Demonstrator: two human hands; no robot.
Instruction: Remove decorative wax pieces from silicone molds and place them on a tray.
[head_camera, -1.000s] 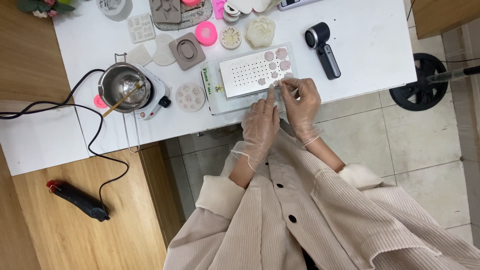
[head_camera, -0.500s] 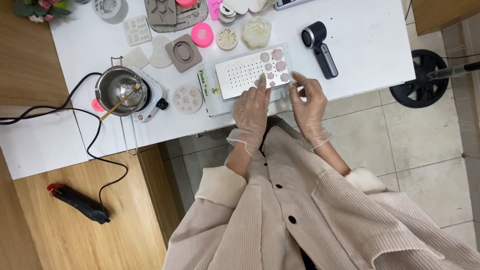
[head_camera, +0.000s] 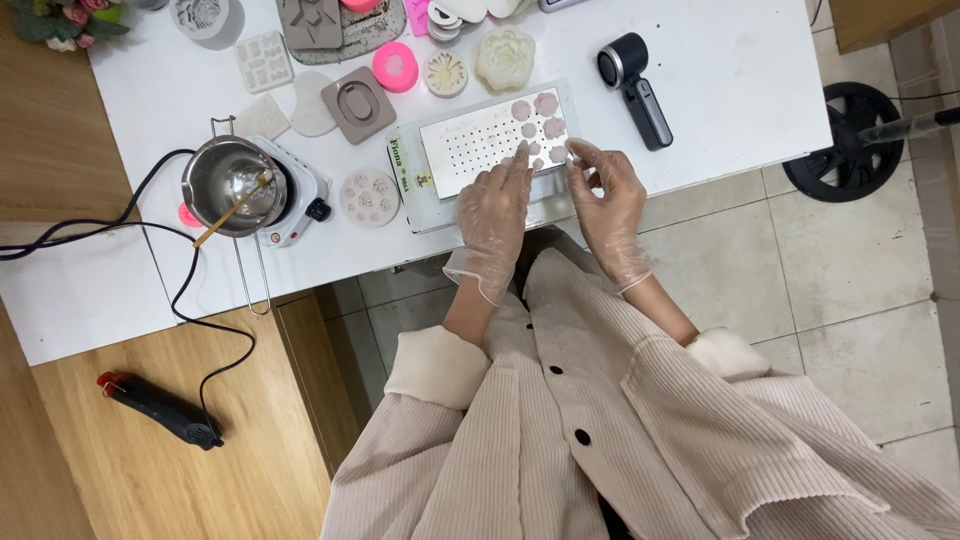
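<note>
Both hands gloved in thin clear plastic, working over a white dotted tray near the table's front edge. Left hand lies flat on the tray's lower right part, fingers straight and together, tips up by the pink discs, gripping nothing that shows. Right hand sits just at 3 o'clock of the tray's corner, fingers loosely curled, thumb & forefinger pinched near a small pale bit at the tray edge; can't tell if it's really held, too small. Hands near each other, not touching.

Discs clustered at the tray's 1-2 o'clock corner, approx half a dozen, round w/ flower relief. Tray rests on a larger clear base w/ a green-printed strip at its 9 o'clock side.

At 9 o'clock of the tray: round flower mould, then a steel pot w/ wooden stick on a small white hotplate, black cable running off left. At 12 o'clock: pink ring mould, taupe square mould, pale flower piece. At 2 o'clock: black handheld device. Black tool w/ red tip on the wood floor at 8 o'clock. Person wears a beige corduroy coat
</note>
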